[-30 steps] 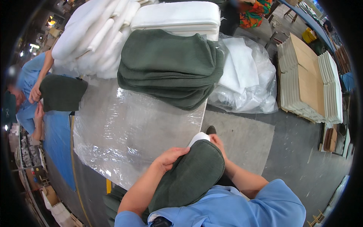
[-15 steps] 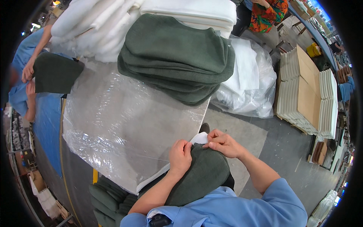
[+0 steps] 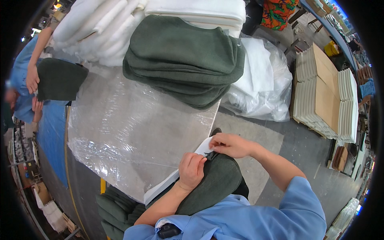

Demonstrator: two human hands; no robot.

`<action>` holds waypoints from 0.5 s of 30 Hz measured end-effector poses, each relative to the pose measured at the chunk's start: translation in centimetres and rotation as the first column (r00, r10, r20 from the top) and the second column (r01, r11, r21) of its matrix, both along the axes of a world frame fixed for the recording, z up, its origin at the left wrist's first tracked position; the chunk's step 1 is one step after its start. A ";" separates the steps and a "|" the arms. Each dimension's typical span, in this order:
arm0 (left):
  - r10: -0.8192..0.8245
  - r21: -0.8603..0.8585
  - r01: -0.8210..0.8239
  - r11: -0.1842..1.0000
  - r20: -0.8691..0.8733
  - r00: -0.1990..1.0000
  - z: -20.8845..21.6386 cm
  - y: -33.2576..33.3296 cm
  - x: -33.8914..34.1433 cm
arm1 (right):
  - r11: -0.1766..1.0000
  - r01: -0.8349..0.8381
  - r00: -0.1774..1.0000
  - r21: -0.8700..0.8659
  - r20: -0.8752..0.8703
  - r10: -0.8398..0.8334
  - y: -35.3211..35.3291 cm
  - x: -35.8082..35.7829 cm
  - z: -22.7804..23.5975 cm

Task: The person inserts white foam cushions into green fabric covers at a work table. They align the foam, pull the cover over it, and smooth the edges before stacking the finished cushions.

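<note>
At the table's near edge (image 3: 176, 160), a dark green cover (image 3: 216, 184) is pinched at its open end by the left hand (image 3: 191, 170) and right hand (image 3: 230, 145), white foam (image 3: 204, 147) protruding. Soft, light, likely compressible; best gripped by the fabric rim.

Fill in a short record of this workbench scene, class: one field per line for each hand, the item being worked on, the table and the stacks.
Left hand: left hand presses on the dark green fabric cover
Right hand: right hand pinches the cover's open end beside the white foam insert
Table: plastic-wrapped grey table
Stack: pile of dark green fabric covers at the far end
Behind: white foam pads
Nearby: another person's hands on a dark green piece
</note>
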State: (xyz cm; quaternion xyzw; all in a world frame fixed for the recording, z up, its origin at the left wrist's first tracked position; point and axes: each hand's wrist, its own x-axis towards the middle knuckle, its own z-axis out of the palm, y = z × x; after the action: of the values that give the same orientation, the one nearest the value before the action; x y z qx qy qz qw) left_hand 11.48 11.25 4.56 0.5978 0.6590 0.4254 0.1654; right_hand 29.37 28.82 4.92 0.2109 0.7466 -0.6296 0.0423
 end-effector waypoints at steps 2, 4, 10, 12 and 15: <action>-0.014 0.015 0.015 1.000 -0.014 1.000 -0.1 0.2 0.1 | 0.999 -0.049 0.998 0.008 -0.030 0.050 0.5 -1.8 -0.5; -0.026 0.011 0.027 1.000 -0.029 0.999 -0.2 0.3 0.1 | 0.943 -0.332 0.940 0.004 0.086 0.330 1.9 -3.6 -1.0; -0.007 -0.048 0.006 0.999 -0.033 0.999 -0.3 0.3 -0.4 | 0.797 -0.590 0.758 -0.132 0.249 0.603 4.3 -7.2 0.7; -0.008 -0.094 0.005 0.996 -0.030 1.000 -0.4 0.3 -0.7 | 0.802 -0.598 0.775 0.017 0.266 0.573 4.2 -7.1 0.9; 0.177 -0.553 0.022 0.833 0.304 0.936 -0.1 0.9 -1.6 | 0.741 -0.554 0.833 0.381 0.253 0.492 2.7 -6.1 0.3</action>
State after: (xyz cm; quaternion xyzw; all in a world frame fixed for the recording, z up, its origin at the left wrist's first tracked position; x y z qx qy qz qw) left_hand 9.85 12.14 4.44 0.4141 0.7379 0.3231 0.4239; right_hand 23.26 31.54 5.27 0.0387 0.8928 -0.3915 0.2196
